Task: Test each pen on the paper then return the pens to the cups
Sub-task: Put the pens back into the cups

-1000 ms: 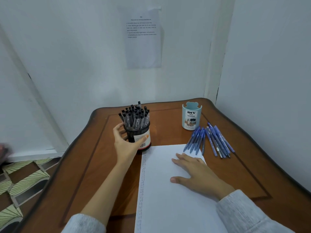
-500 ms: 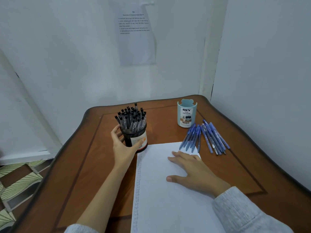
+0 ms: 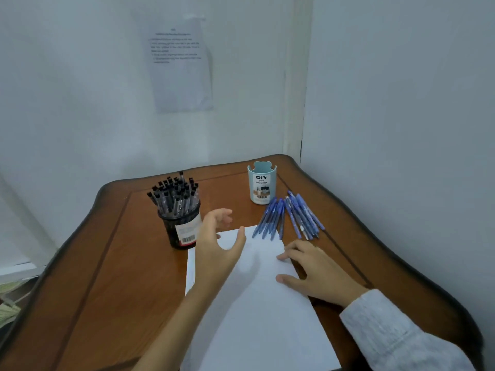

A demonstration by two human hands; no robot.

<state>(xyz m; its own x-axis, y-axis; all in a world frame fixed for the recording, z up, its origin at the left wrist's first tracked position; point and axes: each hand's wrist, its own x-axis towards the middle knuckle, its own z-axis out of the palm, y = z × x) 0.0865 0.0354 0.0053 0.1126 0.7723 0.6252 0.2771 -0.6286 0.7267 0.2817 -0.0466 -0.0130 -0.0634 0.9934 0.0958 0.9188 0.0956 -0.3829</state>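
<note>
A white sheet of paper (image 3: 257, 311) lies on the brown wooden table (image 3: 107, 277). A black cup (image 3: 182, 228) packed with several black pens (image 3: 174, 194) stands at the sheet's far left corner. A light blue cup (image 3: 261, 186) stands further back on the right. In front of it, several blue pens (image 3: 289, 215) lie loose on the table. My left hand (image 3: 217, 247) hovers over the paper's top edge, just right of the black cup, fingers spread and holding nothing. My right hand (image 3: 318, 271) rests flat on the paper's right edge.
The table sits in a corner with white walls behind and on the right. A printed sheet (image 3: 179, 65) is stuck on the back wall. Patterned floor (image 3: 8, 303) shows past the table's left edge.
My left hand has let go of the black cup and moved right, over the paper. My right hand has slid to the sheet's right edge.
</note>
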